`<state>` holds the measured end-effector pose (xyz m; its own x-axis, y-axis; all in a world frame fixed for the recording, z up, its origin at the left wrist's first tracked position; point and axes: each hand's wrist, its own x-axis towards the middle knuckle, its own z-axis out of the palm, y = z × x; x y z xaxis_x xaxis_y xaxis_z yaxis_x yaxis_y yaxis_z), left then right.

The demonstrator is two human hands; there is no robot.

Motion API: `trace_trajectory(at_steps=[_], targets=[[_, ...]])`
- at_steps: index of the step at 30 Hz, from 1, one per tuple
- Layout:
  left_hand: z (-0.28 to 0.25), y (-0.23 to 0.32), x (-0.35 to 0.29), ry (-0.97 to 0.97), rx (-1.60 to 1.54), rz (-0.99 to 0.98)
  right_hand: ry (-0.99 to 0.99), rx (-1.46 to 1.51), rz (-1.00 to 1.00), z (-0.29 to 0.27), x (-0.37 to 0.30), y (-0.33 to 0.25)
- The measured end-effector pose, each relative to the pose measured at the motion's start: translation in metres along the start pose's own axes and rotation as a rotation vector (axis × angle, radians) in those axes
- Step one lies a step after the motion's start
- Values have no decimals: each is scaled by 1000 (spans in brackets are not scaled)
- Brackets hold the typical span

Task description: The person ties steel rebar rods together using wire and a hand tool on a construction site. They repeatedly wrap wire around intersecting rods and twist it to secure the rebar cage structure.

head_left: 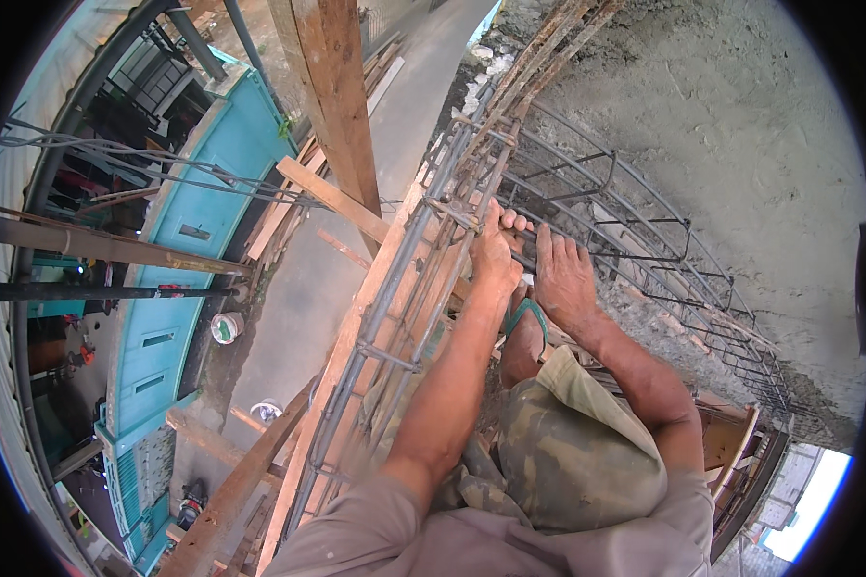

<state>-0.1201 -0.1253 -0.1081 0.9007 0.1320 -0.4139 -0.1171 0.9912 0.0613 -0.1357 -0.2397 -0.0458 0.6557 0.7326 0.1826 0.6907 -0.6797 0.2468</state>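
My left hand [494, 255] is closed around a steel reinforcing bar at the corner where two rebar cages meet. Close beside it, my right hand [563, 279] is closed over the steel bar, fingers together; its grip is partly hidden. One rebar cage [385, 317] of long rods and square stirrups runs from the lower left up to this corner. Another rebar cage [649, 245] stretches off to the right. Thinner rods [539, 58] rise from the corner toward the top. Below my hands shows my foot in a green sandal [526, 313].
A rough grey concrete slab [731, 125] lies at the right. Timber formwork [351, 351] edges the left cage, and a wooden post [332, 106] stands beyond it. Far below are a paved lane [284, 327], a turquoise wall [178, 260] and buckets [226, 328]. Cables [164, 163] cross at left.
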Motion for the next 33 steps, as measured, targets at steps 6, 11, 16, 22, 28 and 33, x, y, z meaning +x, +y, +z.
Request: trace_trajectory(at_steps=[6, 11, 16, 22, 28, 33], targets=[[16, 3, -4, 185, 53, -12, -288, 295, 72, -15, 14, 12], [-8, -4, 1, 133, 87, 7, -288, 347, 124, 0, -2, 2], [-2, -11, -3, 241, 228, 68, -590, 545, 153, -13, 23, 27], [-16, -5, -7, -62, -6, -66, -1186, 1031, 374, -5, 52, 74], [-24, -10, 8, -361, -236, -62, -859, 874, 210, -18, 51, 68], [-7, -9, 1, -28, -29, -29, -156, -12, -90, -34, 12, 12]])
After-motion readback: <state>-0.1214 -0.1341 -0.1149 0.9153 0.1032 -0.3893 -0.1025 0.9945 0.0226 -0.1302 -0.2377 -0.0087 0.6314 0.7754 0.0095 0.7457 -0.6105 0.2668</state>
